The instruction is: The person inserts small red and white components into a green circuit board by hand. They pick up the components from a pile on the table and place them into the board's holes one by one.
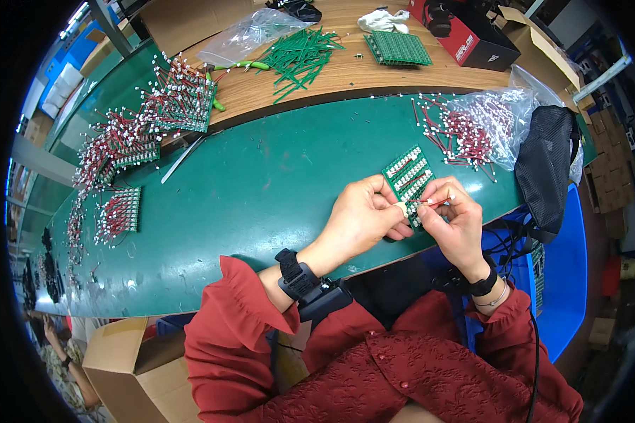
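Note:
A green circuit board panel (411,174) with rows of white connectors lies near the table's front edge, tilted a little. My left hand (365,214) is closed on its lower left part, the thumb and fingers at its edge. Between the thumb and fingertips of my right hand (455,221) is a short red wire lead (440,202) with a small white plug, held over the lower right of the panel. Fingers cover the wire's other end, so I cannot tell whether it touches a connector.
Wired boards (130,144) bristle along the left. Tweezers (182,161) lie beside them. Loose wire leads (466,137) spill from a plastic bag (511,106) at right, next to a black mesh pouch (545,166). Behind are green strips (300,58), stacked boards (401,49) and green-handled pliers (250,65).

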`<state>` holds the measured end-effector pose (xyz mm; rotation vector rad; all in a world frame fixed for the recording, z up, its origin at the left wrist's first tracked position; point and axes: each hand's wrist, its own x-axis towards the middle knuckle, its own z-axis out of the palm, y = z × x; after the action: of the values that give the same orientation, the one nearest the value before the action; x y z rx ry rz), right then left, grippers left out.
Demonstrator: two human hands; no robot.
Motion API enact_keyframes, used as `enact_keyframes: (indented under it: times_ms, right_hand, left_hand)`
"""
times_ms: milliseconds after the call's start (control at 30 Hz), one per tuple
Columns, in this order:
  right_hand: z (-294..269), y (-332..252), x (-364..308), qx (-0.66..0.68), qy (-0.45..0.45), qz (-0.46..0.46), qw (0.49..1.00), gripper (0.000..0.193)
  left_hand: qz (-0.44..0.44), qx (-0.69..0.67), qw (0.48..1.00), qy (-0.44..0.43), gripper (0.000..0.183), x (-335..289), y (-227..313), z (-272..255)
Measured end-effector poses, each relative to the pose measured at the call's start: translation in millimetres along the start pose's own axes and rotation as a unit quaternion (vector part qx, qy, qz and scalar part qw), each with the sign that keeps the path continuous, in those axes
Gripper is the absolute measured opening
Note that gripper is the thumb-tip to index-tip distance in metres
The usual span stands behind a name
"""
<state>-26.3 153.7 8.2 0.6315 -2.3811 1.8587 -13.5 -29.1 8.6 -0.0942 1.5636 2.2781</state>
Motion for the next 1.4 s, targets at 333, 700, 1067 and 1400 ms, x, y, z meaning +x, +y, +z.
enact_keyframes:
  times_ms: [333,700,1067,1400]
  right_hand:
    - [1,-2,1,-0.045,-0.006,-0.021,0.999,0.009]
    - [-9,-14,7,-0.161,-0.099,-0.103,0.977,0.011]
    - [-11,-25,16,-0.177,-0.140,-0.092,0.970,0.015]
    - [-13,-32,11,-0.353,-0.156,-0.169,0.907,0.019]
  left_hand:
    - [0.006,-0.001,1.000,0.001,0.009,1,-2,-1]
    - [0.019,0.032,0.999,-0.006,0.012,2,-4,-2]
    - [0.024,0.051,0.998,-0.022,0.012,1,-1,-3]
    - [0.025,0.085,0.996,-0.021,0.012,2,-3,0]
